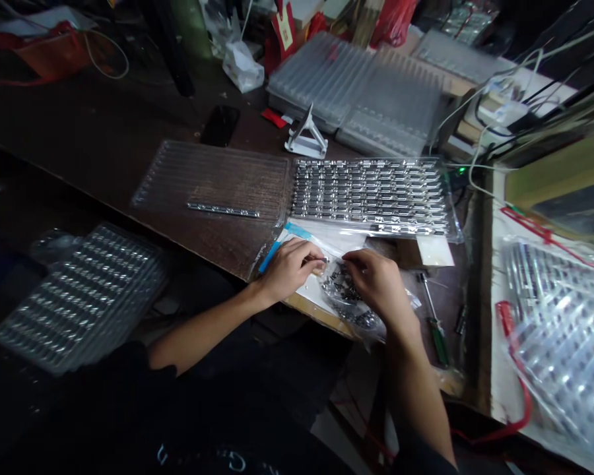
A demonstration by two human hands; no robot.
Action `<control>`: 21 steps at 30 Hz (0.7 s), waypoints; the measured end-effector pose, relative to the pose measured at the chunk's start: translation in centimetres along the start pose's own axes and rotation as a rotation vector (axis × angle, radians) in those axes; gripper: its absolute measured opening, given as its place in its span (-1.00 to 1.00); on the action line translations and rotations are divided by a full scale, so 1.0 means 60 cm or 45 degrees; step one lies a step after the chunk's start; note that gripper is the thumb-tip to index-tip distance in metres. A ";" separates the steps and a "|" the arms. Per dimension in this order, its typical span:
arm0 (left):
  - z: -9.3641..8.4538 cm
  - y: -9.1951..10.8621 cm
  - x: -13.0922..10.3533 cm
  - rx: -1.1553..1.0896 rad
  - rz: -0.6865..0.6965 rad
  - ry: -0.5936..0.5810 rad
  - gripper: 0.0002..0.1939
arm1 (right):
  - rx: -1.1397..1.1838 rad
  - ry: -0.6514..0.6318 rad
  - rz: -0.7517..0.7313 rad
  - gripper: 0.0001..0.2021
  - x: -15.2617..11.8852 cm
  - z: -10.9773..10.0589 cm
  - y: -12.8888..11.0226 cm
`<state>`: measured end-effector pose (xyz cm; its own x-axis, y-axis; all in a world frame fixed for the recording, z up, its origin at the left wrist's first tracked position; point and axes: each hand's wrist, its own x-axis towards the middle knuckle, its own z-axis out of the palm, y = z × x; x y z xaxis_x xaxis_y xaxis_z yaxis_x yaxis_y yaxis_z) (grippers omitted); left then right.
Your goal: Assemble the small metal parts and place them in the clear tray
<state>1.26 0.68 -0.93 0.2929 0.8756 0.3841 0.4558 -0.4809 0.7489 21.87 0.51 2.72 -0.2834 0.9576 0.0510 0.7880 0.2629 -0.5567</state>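
Observation:
My left hand (293, 265) is closed in a pinch over the front edge of the table, with a tiny piece at its fingertips too small to name. To its right, my right hand (376, 280) also pinches, thumb against fingers; what sits between them is hidden. Below and between both hands lies a clear plastic bag (344, 290) of small dark and shiny metal parts. Just beyond is a clear tray (371, 198) with rows of small metal-and-black parts. Left of that, a mostly bare clear tray (218, 171) carries a single row of parts (222, 210).
A green-handled screwdriver (438, 340) lies right of the bag. A white stand (307, 137) and a phone (220, 125) are behind the trays. Stacked trays (321, 72) fill the back. More filled trays (84, 290) sit low at left, and wrapped ones (564, 336) at right.

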 end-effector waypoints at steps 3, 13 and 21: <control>-0.013 0.008 -0.006 -0.061 0.014 0.140 -0.92 | 0.077 -0.040 -0.065 -0.79 0.008 0.024 -0.017; -0.104 -0.028 -0.010 0.202 -0.047 0.177 -0.86 | -0.302 -0.241 -0.242 -0.70 0.000 0.049 -0.062; -0.168 -0.098 0.057 0.552 -0.225 0.046 -0.93 | -0.003 -0.160 -0.254 -0.65 0.007 0.035 -0.046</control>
<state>-8.90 6.94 1.44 0.1531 0.9431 0.2951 0.8073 -0.2916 0.5131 18.43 -0.06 2.51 -0.4994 0.8645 0.0567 0.7105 0.4462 -0.5442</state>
